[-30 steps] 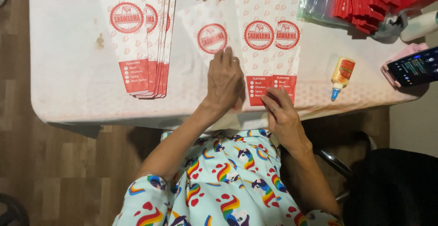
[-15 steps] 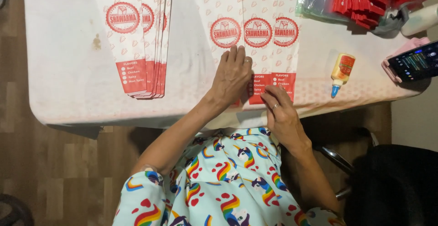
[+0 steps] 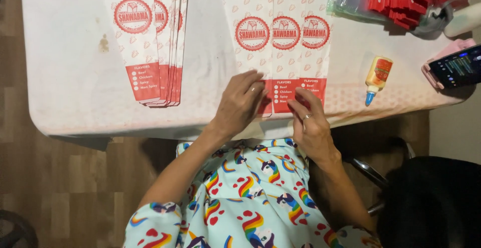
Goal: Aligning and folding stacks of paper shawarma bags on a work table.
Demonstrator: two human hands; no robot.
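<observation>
Head view: 3 white-and-red paper sleeves (image 3: 284,52) lie overlapped side by side on the white table (image 3: 70,67), near its front edge. Left hand (image 3: 240,102) rests flat, fingers spread, on the red bottom of the leftmost sleeve. Right hand (image 3: 310,122) is loosely open, fingertips pressing the lower edge of the right sleeves. A fanned stack of sleeves (image 3: 158,42) lies further left; a small glue bottle (image 3: 377,77) and phone (image 3: 453,67) lie right.

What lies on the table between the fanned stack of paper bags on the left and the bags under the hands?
Bare white tablecloth separates the stack from the bags, per the head view.
</observation>
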